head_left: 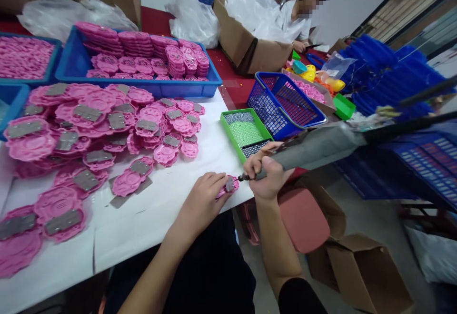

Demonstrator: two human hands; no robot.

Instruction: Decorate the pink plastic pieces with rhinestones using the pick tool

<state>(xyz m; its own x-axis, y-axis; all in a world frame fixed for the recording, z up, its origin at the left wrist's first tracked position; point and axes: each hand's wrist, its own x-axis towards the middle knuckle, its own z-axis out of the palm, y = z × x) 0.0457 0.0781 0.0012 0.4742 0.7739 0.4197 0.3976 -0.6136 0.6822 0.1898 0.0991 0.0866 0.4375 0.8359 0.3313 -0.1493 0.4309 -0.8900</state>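
My left hand [207, 197] is closed on a pink plastic casing [233, 185] with a grey plate on it, held at the front edge of the white tabletop [143, 214]. Wrapped round a grey electric screwdriver [314, 149] is my right hand [266, 171]. The screwdriver's tip meets the plate on the casing, and its cable runs off to the right. Just beyond my hands lies a green tray [246, 130] holding small screws and a black perforated block. To the left, many pink casings with grey plates [96, 114] lie in a loose heap.
Behind the heap stands a blue bin [143, 85] of stacked pink parts. A blue basket [285, 106] is beyond the green tray. Right of my legs are a red stool [303, 221] and an open cardboard box [367, 276]. A co-worker [294, 18] sits at the far end.
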